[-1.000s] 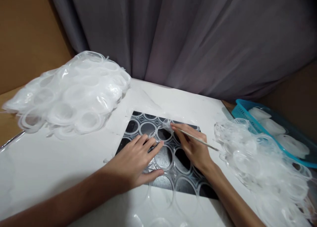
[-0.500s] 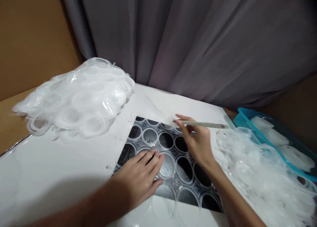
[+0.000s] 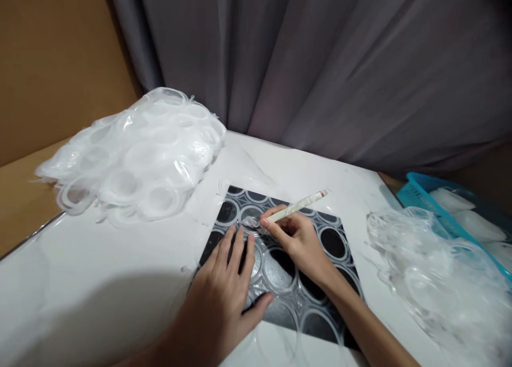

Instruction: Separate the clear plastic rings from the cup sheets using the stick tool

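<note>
A clear plastic sheet (image 3: pixel 298 303) patterned with rows of white-edged rings lies over a black board (image 3: pixel 331 242) on the white table. My left hand (image 3: pixel 224 281) rests flat on the sheet's left part, fingers apart and thumb out to the right. Pinched in my right hand (image 3: pixel 302 244) is a slim, pale, pen-shaped stick (image 3: pixel 300 206), tilted with its rear end up to the right. Its working tip is hidden by the fingers. A crumpled bit of clear film (image 3: pixel 251 223) shows just left of those fingertips, over a ring in the upper rows.
A heaped bag of white plastic rounds (image 3: pixel 136 159) sits at the back left. Loose clear plastic scraps (image 3: pixel 444 281) pile up on the right, beside a blue basket (image 3: pixel 416 188) holding white pieces. A grey curtain (image 3: pixel 304 68) hangs behind the white table (image 3: pixel 100 281).
My right hand has moved left and nearer from the board's far edge, bringing the stick over the upper rings. My left hand stays on the sheet. The view has shifted slightly right.
</note>
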Demonstrator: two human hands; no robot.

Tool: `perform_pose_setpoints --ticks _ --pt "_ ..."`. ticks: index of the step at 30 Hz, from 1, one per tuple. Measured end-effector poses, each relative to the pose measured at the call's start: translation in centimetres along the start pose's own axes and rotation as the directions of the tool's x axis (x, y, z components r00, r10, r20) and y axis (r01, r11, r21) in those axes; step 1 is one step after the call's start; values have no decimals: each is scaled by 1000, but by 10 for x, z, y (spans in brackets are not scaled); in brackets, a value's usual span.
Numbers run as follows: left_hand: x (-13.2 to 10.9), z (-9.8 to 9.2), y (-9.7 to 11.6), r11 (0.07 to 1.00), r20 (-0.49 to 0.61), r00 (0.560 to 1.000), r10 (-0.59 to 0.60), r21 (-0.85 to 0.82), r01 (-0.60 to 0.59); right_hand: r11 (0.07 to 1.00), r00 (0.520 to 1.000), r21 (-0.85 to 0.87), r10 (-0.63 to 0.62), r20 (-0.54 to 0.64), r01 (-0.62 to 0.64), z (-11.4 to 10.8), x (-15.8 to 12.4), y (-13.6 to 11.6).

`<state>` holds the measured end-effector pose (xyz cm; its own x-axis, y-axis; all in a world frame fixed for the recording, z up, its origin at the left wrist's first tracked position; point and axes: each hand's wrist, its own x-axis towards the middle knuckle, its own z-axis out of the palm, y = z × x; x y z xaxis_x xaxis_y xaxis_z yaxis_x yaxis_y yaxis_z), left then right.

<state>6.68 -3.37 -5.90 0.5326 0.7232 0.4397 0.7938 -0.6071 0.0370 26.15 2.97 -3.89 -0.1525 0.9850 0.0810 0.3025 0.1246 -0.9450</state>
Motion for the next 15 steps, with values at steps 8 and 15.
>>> perform_pose_setpoints --ticks 8,15 --pt "1 1 1 1000 21 1000 1 -25 -1 998 999 -63 -26 44 29 0 1 -2" --pt "-2 2 -1 999 -38 999 29 -40 -31 858 916 -333 -328 230 391 -4 -16 2"
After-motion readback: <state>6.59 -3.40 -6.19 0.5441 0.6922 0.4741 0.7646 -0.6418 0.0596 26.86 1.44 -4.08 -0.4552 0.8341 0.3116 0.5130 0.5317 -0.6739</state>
